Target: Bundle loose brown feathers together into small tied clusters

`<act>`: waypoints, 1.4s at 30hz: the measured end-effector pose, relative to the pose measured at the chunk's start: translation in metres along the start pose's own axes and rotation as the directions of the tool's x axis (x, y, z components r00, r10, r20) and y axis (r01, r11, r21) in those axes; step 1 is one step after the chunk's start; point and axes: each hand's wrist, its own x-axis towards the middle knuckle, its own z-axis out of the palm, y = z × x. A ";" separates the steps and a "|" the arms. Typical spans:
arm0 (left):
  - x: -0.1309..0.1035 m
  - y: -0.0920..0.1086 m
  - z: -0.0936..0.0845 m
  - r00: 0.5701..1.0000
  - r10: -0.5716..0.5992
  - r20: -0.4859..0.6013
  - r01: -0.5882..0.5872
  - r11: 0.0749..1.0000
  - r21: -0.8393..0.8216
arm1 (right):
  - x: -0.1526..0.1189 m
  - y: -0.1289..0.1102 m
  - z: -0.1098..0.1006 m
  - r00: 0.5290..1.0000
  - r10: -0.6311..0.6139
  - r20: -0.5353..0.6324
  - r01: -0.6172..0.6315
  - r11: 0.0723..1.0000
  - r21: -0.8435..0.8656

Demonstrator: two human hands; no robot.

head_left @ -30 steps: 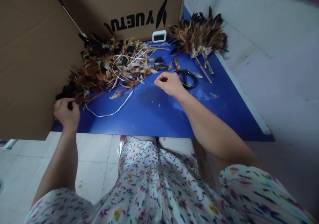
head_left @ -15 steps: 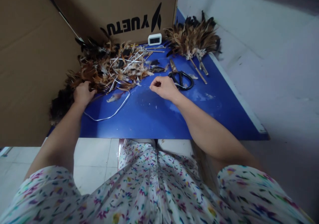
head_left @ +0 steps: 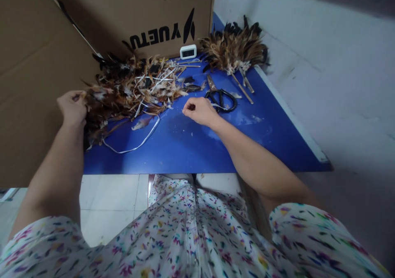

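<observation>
At the left edge of the feather pile [head_left: 123,88], my left hand [head_left: 73,107] is closed on some brown feathers beside the cardboard. My right hand [head_left: 200,110] hovers over the middle of the blue table [head_left: 173,146], fingers pinched; whatever they hold, if anything, is too small to make out. Just behind it lie black-handled scissors [head_left: 220,99] with a white strip across the handles. A white ribbon [head_left: 135,147] curves over the table below the pile. Loose feathers [head_left: 141,124] lie near it.
Feather bundles on sticks [head_left: 237,49] lie at the back right, against the wall. A small white digital clock [head_left: 188,52] stands before a large cardboard box [head_left: 138,6]. More cardboard [head_left: 31,84] rises on the left.
My left hand has moved left and up, from the pile's front edge to its left end, with feathers in its fingers. My right hand has hardly moved. The view has shifted slightly.
</observation>
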 end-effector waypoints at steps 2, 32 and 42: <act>-0.005 0.008 0.001 0.997 -0.077 0.014 0.079 0.975 -0.209 | 0.000 0.000 0.000 1.000 0.004 0.012 -0.004 1.000 0.002; -0.153 0.074 0.096 0.732 -0.053 0.679 0.402 0.838 -0.368 | 0.008 0.004 0.002 0.987 0.038 -0.157 0.020 0.937 0.348; -0.156 0.062 0.104 0.720 -0.165 0.673 0.535 0.750 -0.388 | 0.014 -0.004 -0.005 0.905 0.403 -0.138 -0.191 0.674 0.714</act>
